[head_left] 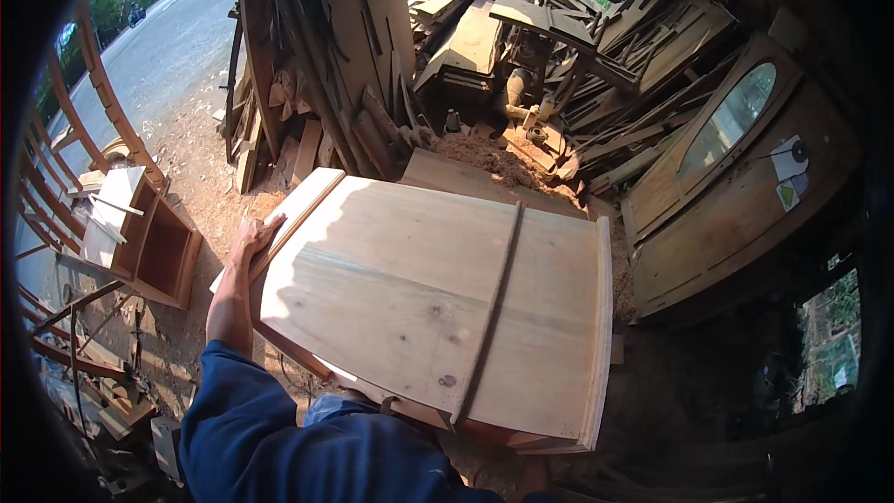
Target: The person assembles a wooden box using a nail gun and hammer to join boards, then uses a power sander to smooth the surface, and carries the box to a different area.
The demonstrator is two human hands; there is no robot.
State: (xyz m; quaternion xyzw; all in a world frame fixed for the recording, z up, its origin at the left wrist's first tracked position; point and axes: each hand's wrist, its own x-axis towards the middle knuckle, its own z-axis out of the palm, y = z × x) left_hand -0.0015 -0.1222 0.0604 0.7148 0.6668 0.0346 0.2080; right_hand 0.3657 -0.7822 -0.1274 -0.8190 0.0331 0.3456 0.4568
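Observation:
A large pale wooden cabinet (400,261), as it appears, lies in front of me with a broad flat panel facing up. A dark thin batten (492,317) crosses this panel right of its middle, and a light wooden rail (601,335) edges its right end. At the far left end, my left hand (253,235) is closed over the edge rail (303,214), fingers bent across it. My left arm in a blue sleeve reaches up to it. My right hand is out of sight; only a dim bit of skin shows below the panel's near right edge.
A small open wooden box unit (154,237) stands at left on the ground. Boards (368,37) lean upright beyond the panel, near a machine with a flat table (545,19) and heaped wood shavings (484,154). At right leans a wooden door (745,168) with oval glass.

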